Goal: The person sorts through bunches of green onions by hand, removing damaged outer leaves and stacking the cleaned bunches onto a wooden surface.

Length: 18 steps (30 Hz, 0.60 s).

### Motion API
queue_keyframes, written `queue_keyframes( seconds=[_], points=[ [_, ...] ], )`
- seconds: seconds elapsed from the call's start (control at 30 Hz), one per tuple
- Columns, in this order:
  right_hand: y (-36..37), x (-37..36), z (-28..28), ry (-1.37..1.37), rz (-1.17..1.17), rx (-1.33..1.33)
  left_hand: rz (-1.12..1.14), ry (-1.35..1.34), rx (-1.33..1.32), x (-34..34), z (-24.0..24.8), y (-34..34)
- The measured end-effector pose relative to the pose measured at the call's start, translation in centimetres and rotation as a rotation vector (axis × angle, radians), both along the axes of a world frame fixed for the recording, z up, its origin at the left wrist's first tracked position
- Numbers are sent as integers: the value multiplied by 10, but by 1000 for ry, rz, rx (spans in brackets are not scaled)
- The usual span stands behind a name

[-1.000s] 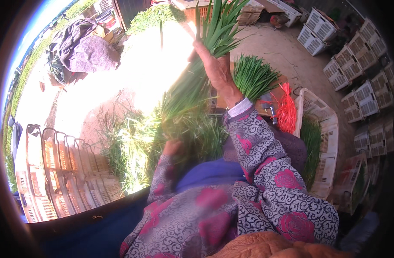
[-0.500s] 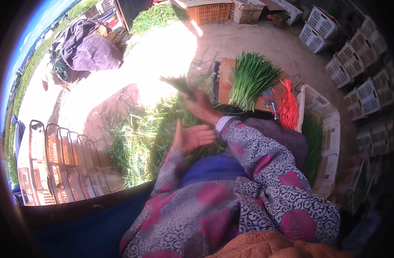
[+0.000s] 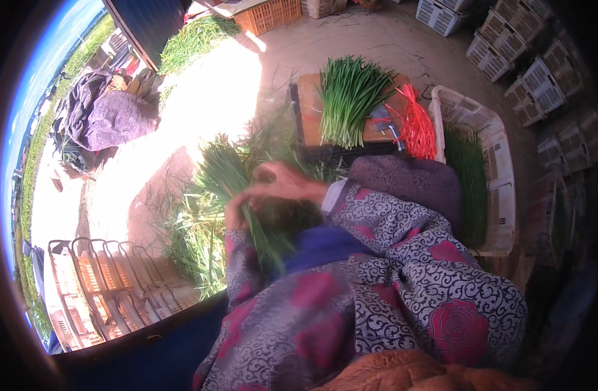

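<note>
A loose bunch of garlic chives [image 3: 222, 168] is gripped in my left hand [image 3: 236, 211], leaves fanning up and away, stalks hanging toward my lap. My right hand [image 3: 283, 182] reaches across to it, fingers bent and fingertips against the bunch beside the left hand. Whether stalks are pinched there is hidden. Beneath both hands spreads a heap of loose green and yellowed leaves [image 3: 193, 238]. To the right, a neat pile of chives [image 3: 352, 98] lies on a brown board [image 3: 309, 104], beside a metal tool with a grey blade [image 3: 385, 122] and red plastic ties [image 3: 416, 124].
A white crate [image 3: 504, 176] holding chives stands at my right. Upright crates [image 3: 116, 277] stand on the left. More crates [image 3: 498, 42] are stacked at the far right. A purple-grey cloth heap [image 3: 116, 117] lies at the far left, and an orange crate [image 3: 269, 16] at the back.
My right hand has brought the bunch nearer, and the left hand, spread open before, now grips it. The view has shifted, so the surroundings sit further left.
</note>
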State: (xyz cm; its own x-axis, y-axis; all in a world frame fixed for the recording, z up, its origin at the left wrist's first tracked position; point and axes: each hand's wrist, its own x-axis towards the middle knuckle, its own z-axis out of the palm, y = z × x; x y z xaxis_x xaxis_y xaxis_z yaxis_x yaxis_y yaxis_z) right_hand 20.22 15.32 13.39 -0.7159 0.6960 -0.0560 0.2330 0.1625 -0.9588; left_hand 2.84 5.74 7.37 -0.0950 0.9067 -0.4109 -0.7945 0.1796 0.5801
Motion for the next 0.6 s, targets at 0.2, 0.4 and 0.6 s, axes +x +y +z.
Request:
queue_keyframes(
  seconds=[0.2, 0.4, 0.6],
  points=[
    [10, -52, -18, 398, 294, -1157, -69, 185, 110, 12, 17, -44],
    [72, -54, -13, 792, -79, -710, -321, 329, -1, 24, 29, -61],
    [135, -87, -32, 641, -55, -979, -154, 351, -190, 17, 2, -81]
  ],
)
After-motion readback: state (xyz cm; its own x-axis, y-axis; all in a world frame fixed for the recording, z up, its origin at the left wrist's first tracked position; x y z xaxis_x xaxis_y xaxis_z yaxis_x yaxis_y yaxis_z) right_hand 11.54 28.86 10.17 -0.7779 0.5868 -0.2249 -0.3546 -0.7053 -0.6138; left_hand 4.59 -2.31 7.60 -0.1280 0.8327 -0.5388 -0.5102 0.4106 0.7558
